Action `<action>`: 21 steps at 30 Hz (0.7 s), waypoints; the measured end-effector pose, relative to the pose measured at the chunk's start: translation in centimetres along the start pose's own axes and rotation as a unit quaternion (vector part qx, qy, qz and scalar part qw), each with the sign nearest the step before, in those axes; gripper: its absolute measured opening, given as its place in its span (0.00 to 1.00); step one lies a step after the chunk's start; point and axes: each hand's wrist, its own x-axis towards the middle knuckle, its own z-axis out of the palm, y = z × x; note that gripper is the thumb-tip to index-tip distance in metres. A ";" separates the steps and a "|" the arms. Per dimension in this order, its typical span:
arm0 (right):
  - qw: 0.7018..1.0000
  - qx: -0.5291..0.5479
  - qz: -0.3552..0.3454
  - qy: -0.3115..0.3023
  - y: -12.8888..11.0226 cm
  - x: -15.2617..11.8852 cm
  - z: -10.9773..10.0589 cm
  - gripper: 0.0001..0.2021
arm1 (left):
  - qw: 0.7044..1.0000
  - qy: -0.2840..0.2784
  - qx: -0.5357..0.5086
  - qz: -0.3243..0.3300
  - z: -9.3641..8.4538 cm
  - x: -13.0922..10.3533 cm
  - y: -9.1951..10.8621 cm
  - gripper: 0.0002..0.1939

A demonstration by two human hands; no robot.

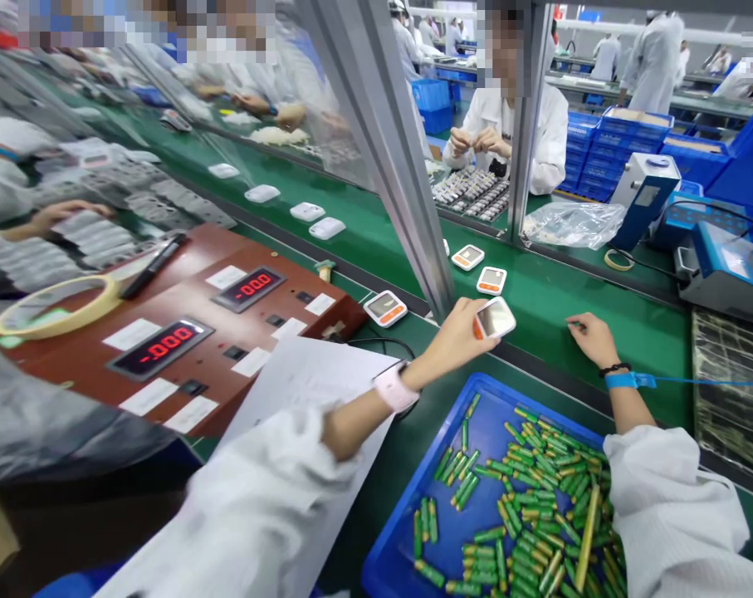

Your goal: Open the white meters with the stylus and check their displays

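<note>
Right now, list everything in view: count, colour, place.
held gadget: 1, white and orange, left hand
other gadgets: several, white, some with orange, along green belt
tray: 1, blue, front
batteries: many, green, in tray
stick: 1, yellow, among batteries
box: 1, brown, left
displays: 2, red digits, on box
pen: 1, black, on box
tape rolls: 2, yellowish, box, right
paper: 1, white, beside box
crates: several, blue, behind
people: several, in white, around
left hand: 1, pink watch, holding gadget
right hand: 1, blue strap, over belt

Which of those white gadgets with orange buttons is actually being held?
The gadget in the left hand, whose wrist wears the pink band; the other orange-buttoned gadgets lie with no hand on them.
</note>
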 end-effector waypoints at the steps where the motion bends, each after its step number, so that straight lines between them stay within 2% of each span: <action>1: 1.000 0.000 0.001 -0.003 0.0 0.0 0.0 0.10 | 0.999 0.012 0.015 -0.035 1.3 2.0 0.3 0.32; 3: 1.000 -0.001 0.000 -0.007 -0.1 0.1 0.0 0.10 | 0.986 0.054 0.069 -0.144 3.5 5.9 0.5 0.30; 6: 1.000 -0.002 -0.007 -0.012 -0.6 0.3 0.0 0.10 | 0.943 0.123 0.126 -0.283 5.6 11.0 -0.1 0.27; 8: 1.000 0.000 -0.013 -0.017 -1.0 0.4 0.0 0.10 | 0.920 0.159 0.139 -0.331 6.3 13.2 -1.1 0.27; 10: 1.000 0.000 -0.015 -0.024 -1.4 0.5 0.1 0.10 | 0.901 0.186 0.150 -0.363 6.8 14.5 -2.3 0.28; 13: 0.999 -0.006 -0.006 -0.035 -1.8 0.5 0.1 0.09 | 0.890 0.206 0.158 -0.376 7.2 15.3 -3.9 0.30; 16: 0.999 -0.014 0.004 -0.039 -2.0 0.5 0.1 0.09 | 0.892 0.212 0.163 -0.364 7.6 15.6 -4.3 0.35; 19: 0.999 -0.017 0.004 -0.041 -1.9 0.5 0.0 0.09 | 0.908 0.212 0.155 -0.326 8.0 15.1 -2.8 0.39; 21: 0.999 -0.018 -0.001 -0.042 -1.7 0.4 -0.1 0.09 | 0.933 0.198 0.143 -0.266 8.2 13.9 -1.1 0.38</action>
